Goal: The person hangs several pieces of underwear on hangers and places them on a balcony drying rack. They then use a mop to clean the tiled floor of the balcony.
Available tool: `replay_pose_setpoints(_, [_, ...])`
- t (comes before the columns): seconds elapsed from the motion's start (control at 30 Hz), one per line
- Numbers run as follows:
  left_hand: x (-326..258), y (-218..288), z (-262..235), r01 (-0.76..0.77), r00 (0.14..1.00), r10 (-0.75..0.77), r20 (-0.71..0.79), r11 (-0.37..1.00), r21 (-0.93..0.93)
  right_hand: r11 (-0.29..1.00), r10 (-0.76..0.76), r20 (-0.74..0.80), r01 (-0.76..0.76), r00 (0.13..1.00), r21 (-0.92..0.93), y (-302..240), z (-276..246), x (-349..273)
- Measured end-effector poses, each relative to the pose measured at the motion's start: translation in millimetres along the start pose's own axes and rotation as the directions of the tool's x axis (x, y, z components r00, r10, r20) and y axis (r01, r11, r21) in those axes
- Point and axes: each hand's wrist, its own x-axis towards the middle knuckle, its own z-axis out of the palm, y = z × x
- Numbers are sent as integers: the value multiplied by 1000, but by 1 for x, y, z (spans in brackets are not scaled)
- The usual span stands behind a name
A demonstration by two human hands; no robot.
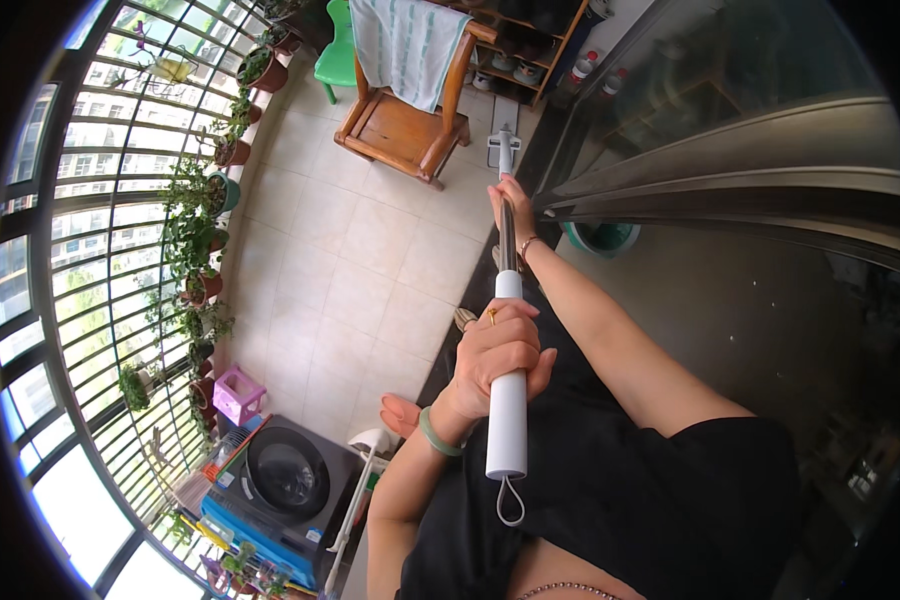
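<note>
I hold a long mop (507, 400) with a white handle and a metal shaft that reaches away from me. My left hand (498, 350) is wrapped around the white grip, with a ring on one finger and a green bangle at the wrist. Farther along, my right hand (511, 208) grips the metal shaft, a thin bracelet on its wrist. The flat mop head (503, 146) rests on the pale tiled floor (370, 250) near a wooden chair. A cord loop hangs from the handle's near end.
A wooden armchair (410, 125) draped with a striped towel stands ahead, a green plastic chair (336, 50) behind it. Potted plants (202, 230) line the barred window on the left. A dark washing machine (285, 480) sits low left. A glass sliding door (730, 150) is at the right.
</note>
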Motion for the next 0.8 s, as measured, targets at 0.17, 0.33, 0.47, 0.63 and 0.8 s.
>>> replay_pose_setpoints(0.17, [28, -25, 7, 32, 993, -23, -115, 996, 79, 998, 50, 131, -52, 990, 19, 2, -1, 50])
replay_pose_setpoints(0.33, [44, -24, -3, 63, 976, -33, -216, 989, 132, 998, 57, 245, -55, 968, -14, 2, 5, 67])
replay_pose_setpoints(0.47, [45, 6, -12, 149, 943, -95, -320, 977, 149, 996, 44, 313, -17, 949, -89, -24, 14, 49])
replay_pose_setpoints(0.63, [34, 40, -43, 251, 931, -193, -309, 954, 161, 993, 82, 358, -47, 930, -108, -58, 30, 16])
replay_pose_setpoints(0.8, [29, 72, -83, 249, 950, -224, -216, 964, 98, 983, 165, 290, -132, 943, -131, -98, 33, -37])
